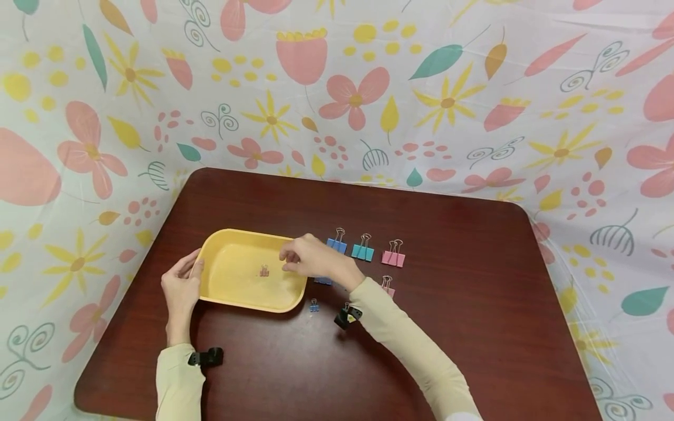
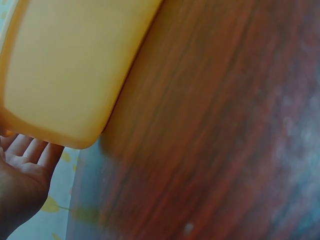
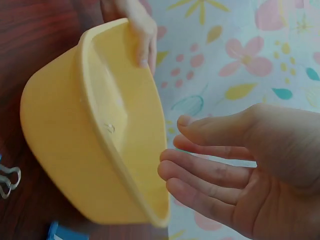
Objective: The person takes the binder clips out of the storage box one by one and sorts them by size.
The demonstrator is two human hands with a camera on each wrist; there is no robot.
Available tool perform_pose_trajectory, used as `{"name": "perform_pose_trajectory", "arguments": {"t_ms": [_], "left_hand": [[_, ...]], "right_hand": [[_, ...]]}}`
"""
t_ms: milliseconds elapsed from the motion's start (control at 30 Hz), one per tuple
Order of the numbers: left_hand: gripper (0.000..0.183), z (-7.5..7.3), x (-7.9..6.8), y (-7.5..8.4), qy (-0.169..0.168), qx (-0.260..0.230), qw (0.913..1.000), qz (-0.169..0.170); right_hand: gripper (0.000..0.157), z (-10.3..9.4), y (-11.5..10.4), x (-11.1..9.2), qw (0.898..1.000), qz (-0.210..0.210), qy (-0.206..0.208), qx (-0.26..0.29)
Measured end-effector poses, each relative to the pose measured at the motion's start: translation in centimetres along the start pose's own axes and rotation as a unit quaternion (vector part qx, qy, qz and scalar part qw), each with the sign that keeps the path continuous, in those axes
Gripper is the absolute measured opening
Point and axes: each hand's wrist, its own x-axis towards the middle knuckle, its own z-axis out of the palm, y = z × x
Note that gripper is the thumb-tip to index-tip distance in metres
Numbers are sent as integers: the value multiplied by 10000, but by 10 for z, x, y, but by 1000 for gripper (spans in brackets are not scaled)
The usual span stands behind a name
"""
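A yellow plastic bin is on the table, with a small pink binder clip lying on its floor. My left hand grips the bin's left rim; in the left wrist view its fingers pass partly out of sight behind the bin wall. Over the bin's right end hovers my right hand. In the right wrist view that hand's fingers are loosely bent, thumb apart from them, and nothing shows in their hold.
Right of the bin stand larger binder clips: blue, teal and pink. Nearer are another pink clip, partly behind the right sleeve, a partly covered blue clip and a small blue clip. Flowered cloth surrounds the table.
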Motion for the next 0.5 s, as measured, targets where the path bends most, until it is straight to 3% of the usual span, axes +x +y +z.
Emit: {"name": "perform_pose_trajectory", "arguments": {"t_ms": [267,500], "left_hand": [[28,0,0,-2,-11,-75,10000,46],[27,1,2,-4,41,-62,9999,126]], "right_hand": [[21,13,-7,29,9999,8,-157,-5],[30,23,-9,47,9988,292,-305,-250]]}}
